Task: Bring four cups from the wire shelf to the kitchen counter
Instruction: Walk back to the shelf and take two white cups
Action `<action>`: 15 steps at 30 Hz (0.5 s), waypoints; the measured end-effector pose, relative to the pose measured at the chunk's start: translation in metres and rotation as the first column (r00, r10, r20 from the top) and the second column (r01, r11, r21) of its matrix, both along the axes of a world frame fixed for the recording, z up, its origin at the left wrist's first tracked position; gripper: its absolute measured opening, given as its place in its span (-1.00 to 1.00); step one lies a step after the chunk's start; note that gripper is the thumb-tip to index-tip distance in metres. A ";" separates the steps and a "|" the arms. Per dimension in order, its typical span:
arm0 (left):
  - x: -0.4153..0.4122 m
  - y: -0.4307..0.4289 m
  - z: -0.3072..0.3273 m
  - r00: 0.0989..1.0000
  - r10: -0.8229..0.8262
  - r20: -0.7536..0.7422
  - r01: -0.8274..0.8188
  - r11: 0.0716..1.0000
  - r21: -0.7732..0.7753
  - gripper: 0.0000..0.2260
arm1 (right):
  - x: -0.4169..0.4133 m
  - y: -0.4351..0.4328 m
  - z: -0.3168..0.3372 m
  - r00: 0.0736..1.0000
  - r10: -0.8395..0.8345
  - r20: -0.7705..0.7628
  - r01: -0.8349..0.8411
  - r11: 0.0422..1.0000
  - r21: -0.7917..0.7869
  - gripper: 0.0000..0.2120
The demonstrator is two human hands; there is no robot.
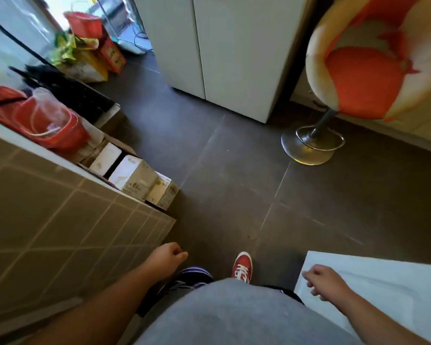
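Head view: left hand (166, 257) loosely curled, right hand (325, 281) fingers apart, both empty.

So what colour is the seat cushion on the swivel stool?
Orange, inside a cream shell, on the stool; the head view shows it.

Orange stool (373, 78): top and right side cut by frame edge. Red bags (42, 120) at left blurred, contents unreadable. White surface (388, 290) near right cut off.
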State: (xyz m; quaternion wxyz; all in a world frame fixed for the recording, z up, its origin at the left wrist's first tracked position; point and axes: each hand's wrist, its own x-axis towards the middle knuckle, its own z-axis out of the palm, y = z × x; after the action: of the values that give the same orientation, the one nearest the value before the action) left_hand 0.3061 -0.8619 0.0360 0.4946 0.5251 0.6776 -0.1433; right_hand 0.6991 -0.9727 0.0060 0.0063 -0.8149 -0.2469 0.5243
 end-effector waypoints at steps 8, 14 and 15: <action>-0.037 0.070 -0.009 0.982 0.180 -0.061 -0.186 0.977 -0.102 -0.82 | -0.006 0.199 0.000 0.981 0.192 -0.042 -0.187 0.977 0.101 -0.81; -0.049 0.167 -0.036 0.978 0.184 -0.097 -0.195 0.973 -0.122 -0.82 | -0.027 0.325 0.004 0.985 0.173 -0.013 -0.168 0.972 0.166 -0.81; -0.047 0.185 -0.038 0.979 0.173 -0.108 -0.186 0.976 -0.115 -0.80 | -0.027 0.340 0.008 0.984 0.180 0.000 -0.178 0.971 0.161 -0.80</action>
State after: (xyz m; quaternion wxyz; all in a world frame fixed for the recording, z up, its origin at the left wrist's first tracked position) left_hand 0.2593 -0.6766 -0.0023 0.5036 0.4222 0.7354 -0.1654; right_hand 0.6723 -0.6325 0.0141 0.0263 -0.7824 -0.3608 0.5070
